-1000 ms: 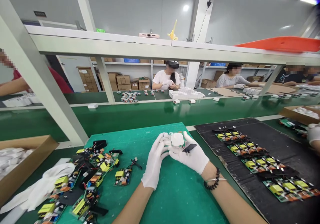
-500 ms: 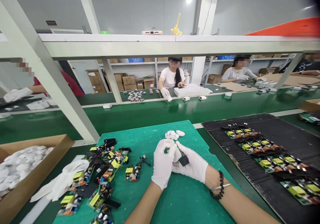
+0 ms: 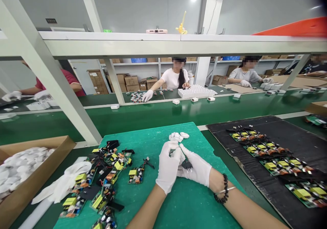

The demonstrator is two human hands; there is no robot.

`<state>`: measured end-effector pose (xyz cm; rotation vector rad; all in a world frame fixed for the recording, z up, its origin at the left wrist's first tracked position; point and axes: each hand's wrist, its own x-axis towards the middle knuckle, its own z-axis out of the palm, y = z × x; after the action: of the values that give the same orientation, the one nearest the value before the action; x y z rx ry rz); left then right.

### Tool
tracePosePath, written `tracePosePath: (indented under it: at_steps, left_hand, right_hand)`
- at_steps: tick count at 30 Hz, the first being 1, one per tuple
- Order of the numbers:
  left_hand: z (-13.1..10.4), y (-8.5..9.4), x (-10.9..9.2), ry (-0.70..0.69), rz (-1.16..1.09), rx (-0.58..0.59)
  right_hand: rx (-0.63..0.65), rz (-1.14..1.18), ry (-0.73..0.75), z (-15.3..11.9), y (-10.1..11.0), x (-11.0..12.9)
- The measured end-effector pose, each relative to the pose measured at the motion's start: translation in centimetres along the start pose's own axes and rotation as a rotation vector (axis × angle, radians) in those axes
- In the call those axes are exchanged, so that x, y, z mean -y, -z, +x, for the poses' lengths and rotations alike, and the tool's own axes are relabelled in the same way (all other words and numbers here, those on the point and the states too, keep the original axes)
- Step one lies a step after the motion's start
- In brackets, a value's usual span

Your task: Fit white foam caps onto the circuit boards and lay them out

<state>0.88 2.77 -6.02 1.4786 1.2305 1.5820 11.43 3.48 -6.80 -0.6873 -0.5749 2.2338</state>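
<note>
My left hand [image 3: 167,167], in a white glove, is closed in a pinch on a small white plastic piece [image 3: 182,158]. Thumb to thumb with it, my gloved right hand [image 3: 198,166] grips a small circuit board with a black part [image 3: 187,166]; two metal pins stick out towards me. Fingers hide most of both held things. Just beyond my hands, several white plastic pieces [image 3: 176,137] lie on the green mat [image 3: 163,128]. To the left a single circuit board [image 3: 136,175] lies apart from a heap of similar boards [image 3: 109,174].
An open carton [image 3: 38,167] of white pieces stands at left, beside a loose white glove [image 3: 66,179]. Rows of boards [image 3: 279,164] lie on a black sheet [image 3: 230,130] at right. A green conveyor [image 3: 153,115] carries white cases beyond; co-workers sit across it under a shelf beam [image 3: 127,47].
The black part in my right hand has turned, so its pins now show more plainly. Across the conveyor, a co-worker's hand has moved left to a pile of parts. White cases have shifted right.
</note>
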Motion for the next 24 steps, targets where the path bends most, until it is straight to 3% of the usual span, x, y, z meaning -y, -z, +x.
tracePosePath:
  at_steps: [7, 12, 19, 24]
  left_hand:
    - [0.1, 0.2, -0.7, -0.138, 0.129, -0.021]
    - [0.0, 0.0, -0.2, -0.087, 0.146, 0.017]
    - [-0.1, -0.3, -0.5, -0.129, 0.139, 0.016]
    - [0.3, 0.5, 0.5, -0.038, 0.132, -0.141]
  right_hand:
    - [-0.012, -0.037, 0.030, -0.1, 0.2, -0.1]
    - [-0.011, -0.002, 0.061, 0.0, 0.2, -0.1]
    - [-0.068, 0.038, 0.047, 0.0, 0.0, 0.4]
    - [-0.045, -0.053, 0.096, -0.4, -0.4, 1.6]
